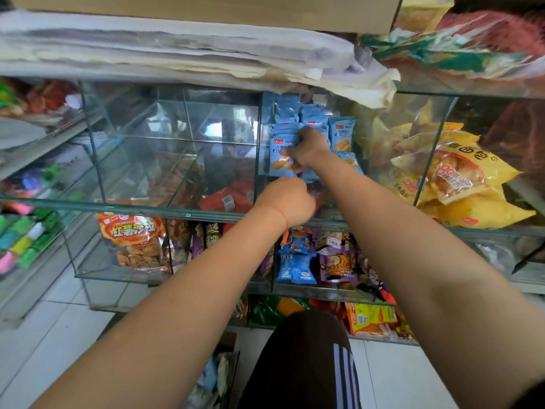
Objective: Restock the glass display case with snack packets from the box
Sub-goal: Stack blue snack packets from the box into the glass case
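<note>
Blue snack packets (342, 134) stand stacked in the middle compartment of the glass display case (177, 209); about seven show, though those at the back blur together. One right hand (308, 150) reaches in and pinches one packet (280, 160) at the front of the stack. One left hand (287, 202) hovers just below at the glass edge, fingers curled; what it holds, if anything, cannot be told. Yellow bags (460, 178), at least four, fill the neighbouring compartment to the right.

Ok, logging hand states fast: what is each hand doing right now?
Left hand: fingers curled at the shelf edge; a hold cannot be told.
Right hand: grips a blue packet in the case.
</note>
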Demonstrator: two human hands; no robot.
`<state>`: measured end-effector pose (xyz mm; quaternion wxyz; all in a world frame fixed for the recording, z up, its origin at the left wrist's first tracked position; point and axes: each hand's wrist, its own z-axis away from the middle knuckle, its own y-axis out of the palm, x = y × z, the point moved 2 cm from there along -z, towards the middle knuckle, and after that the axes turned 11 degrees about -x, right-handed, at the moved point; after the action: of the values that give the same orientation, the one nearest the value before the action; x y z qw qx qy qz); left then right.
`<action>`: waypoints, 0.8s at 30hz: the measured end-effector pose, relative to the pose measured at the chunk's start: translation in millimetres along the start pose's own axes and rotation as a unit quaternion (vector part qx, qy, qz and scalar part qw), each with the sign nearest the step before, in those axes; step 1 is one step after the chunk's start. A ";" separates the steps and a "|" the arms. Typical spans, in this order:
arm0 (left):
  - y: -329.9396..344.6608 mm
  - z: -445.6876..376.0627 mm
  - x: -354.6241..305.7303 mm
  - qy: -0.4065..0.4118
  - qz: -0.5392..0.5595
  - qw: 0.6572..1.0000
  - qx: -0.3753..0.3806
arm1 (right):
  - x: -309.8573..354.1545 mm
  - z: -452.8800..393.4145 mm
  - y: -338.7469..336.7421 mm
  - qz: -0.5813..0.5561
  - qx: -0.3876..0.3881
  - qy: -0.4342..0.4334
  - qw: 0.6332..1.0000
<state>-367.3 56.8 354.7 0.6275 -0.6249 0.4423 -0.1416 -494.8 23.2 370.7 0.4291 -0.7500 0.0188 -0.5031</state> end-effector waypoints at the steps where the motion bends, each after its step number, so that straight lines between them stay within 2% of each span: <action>1: -0.3 2.5 -0.7 0.004 0.008 1.000 -0.013 | 0.2 -0.3 -3.3 -0.008 0.004 0.005 1.000; 9: 2.3 5.7 -2.1 0.021 0.026 0.997 -0.072 | 0.6 5.4 -3.8 0.001 0.035 0.018 0.999; 16: -0.4 8.8 -3.6 0.020 0.032 0.996 -0.080 | -3.4 -0.2 -9.1 -0.016 0.055 0.021 0.998; 24: 1.2 7.0 -2.9 0.016 0.031 0.996 -0.082 | -4.5 -2.4 -7.2 -0.010 0.044 0.031 0.999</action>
<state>-364.2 63.7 353.5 0.5713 -0.6577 0.4817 -0.0953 -501.8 28.3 372.5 0.4556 -0.7149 0.0026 -0.5304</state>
